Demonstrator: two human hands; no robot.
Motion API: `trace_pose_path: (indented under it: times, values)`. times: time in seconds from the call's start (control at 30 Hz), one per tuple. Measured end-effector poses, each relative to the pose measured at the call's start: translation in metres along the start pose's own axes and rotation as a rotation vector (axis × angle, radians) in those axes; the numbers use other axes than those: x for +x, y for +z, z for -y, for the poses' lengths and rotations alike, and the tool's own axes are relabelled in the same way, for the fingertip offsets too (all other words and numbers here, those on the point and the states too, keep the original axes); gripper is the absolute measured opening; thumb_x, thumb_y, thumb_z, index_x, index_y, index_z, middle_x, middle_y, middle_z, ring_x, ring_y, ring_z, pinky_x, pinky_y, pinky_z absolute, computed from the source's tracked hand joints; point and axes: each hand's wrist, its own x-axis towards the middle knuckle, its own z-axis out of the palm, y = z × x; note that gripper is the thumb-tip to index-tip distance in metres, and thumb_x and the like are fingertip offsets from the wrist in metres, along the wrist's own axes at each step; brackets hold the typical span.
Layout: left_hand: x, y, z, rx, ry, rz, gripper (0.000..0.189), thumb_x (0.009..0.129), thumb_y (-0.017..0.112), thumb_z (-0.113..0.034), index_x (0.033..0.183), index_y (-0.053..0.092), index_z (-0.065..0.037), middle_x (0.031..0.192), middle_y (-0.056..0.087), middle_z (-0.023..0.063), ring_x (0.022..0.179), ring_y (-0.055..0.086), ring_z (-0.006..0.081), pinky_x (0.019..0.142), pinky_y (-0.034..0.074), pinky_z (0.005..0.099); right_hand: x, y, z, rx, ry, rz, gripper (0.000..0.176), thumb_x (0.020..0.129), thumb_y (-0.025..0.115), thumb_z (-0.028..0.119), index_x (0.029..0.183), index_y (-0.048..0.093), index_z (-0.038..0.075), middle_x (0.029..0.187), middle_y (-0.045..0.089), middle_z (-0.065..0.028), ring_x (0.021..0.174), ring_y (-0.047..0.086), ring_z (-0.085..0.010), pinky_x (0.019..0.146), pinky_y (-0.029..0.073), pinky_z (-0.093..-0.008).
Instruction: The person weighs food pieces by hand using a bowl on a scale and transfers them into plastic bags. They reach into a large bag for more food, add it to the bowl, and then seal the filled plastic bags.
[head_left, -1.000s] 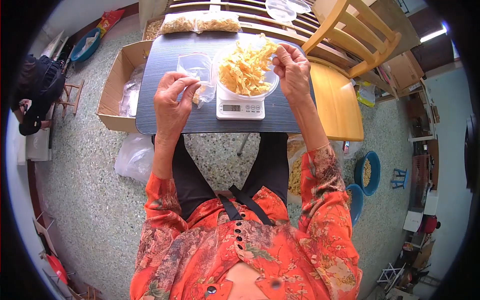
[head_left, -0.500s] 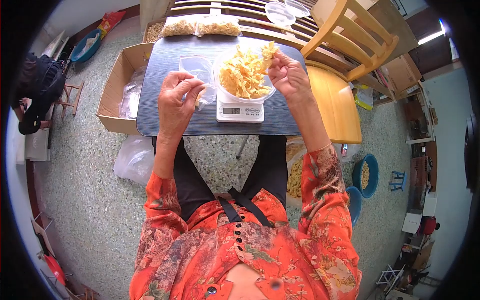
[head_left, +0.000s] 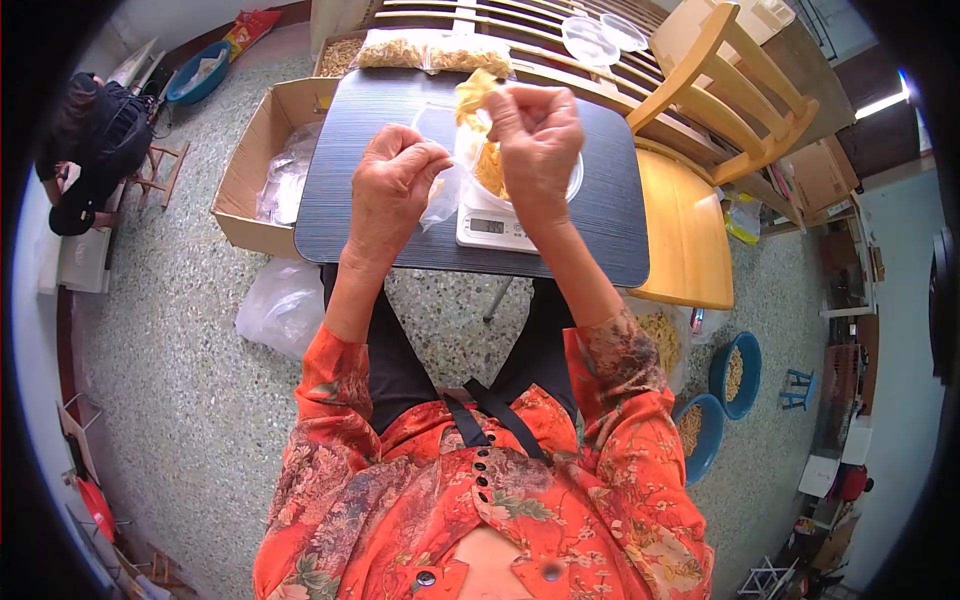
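Note:
My left hand [head_left: 393, 185] pinches the edge of a clear plastic bag [head_left: 441, 205], which hangs beside the scale. Between the fingertips of my right hand [head_left: 541, 140] are yellow dried flakes [head_left: 474, 97], held up near the bag's mouth. Under that hand, a clear round bowl [head_left: 577, 184] of similar yellow flakes rests on a white digital scale [head_left: 490, 232]. My right hand and wrist hide much of the bowl. Digits show on the scale's display but are too small to read surely.
The dark table [head_left: 345, 135] bears filled clear bags [head_left: 432, 50] at its far edge. An open cardboard box [head_left: 247, 231] stands left, a wooden chair [head_left: 690, 235] right. Blue basins [head_left: 717, 432] are on the floor. Another person [head_left: 100, 140] sits far left.
My right hand has moved left, from the bowl's right side across it toward the bag, carrying flakes. My left hand still pinches the bag. The whole view has shifted slightly.

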Motion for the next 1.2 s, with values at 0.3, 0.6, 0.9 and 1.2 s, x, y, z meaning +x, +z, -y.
trace_pose_path:
  times: [0.3, 0.6, 0.9, 1.2]
  values:
    - [-0.011, -0.007, 0.004, -0.020, -0.048, -0.050, 0.014, 0.077, 0.080, -0.003, 0.090, 0.075, -0.003, 0.087, 0.057, 0.0053, 0.079, 0.058, 0.0175, 0.069, 0.049, 0.0296, 0.009, -0.047, 0.001, -0.468, -0.088, 0.106, 0.015, 0.087, 0.077, 0.015, 0.092, 0.069, 0.003, 0.072, 0.066, -0.0044, 0.057, 0.059, -0.0102, 0.051, 0.047, -0.0266]
    - [-0.018, -0.009, 0.007, 0.000, -0.037, -0.083, 0.013, 0.079, 0.079, -0.002, 0.091, 0.074, -0.002, 0.088, 0.057, 0.0056, 0.080, 0.058, 0.0178, 0.069, 0.049, 0.0296, 0.048, -0.131, -0.028, -0.766, 0.073, 0.296, 0.009, 0.090, 0.073, 0.009, 0.095, 0.073, 0.002, 0.079, 0.068, 0.0009, 0.069, 0.058, -0.0051, 0.064, 0.051, -0.0221]
    - [-0.019, -0.010, 0.002, 0.030, -0.035, -0.048, 0.014, 0.079, 0.079, -0.001, 0.092, 0.074, -0.002, 0.092, 0.060, 0.0068, 0.082, 0.061, 0.0186, 0.070, 0.051, 0.0302, 0.011, -0.089, -0.008, -0.705, -0.122, 0.489, 0.017, 0.086, 0.077, 0.013, 0.097, 0.072, 0.001, 0.079, 0.067, -0.0047, 0.063, 0.057, -0.0083, 0.059, 0.049, -0.0245]
    - [-0.020, -0.016, 0.002, 0.051, -0.009, -0.014, 0.013, 0.080, 0.078, -0.001, 0.092, 0.074, -0.002, 0.090, 0.061, 0.0069, 0.082, 0.061, 0.0187, 0.069, 0.051, 0.0304, 0.059, -0.129, -0.036, -0.996, -0.218, 0.396, 0.022, 0.085, 0.076, 0.025, 0.099, 0.074, 0.008, 0.091, 0.069, -0.0128, 0.072, 0.066, -0.0235, 0.069, 0.054, -0.0382]
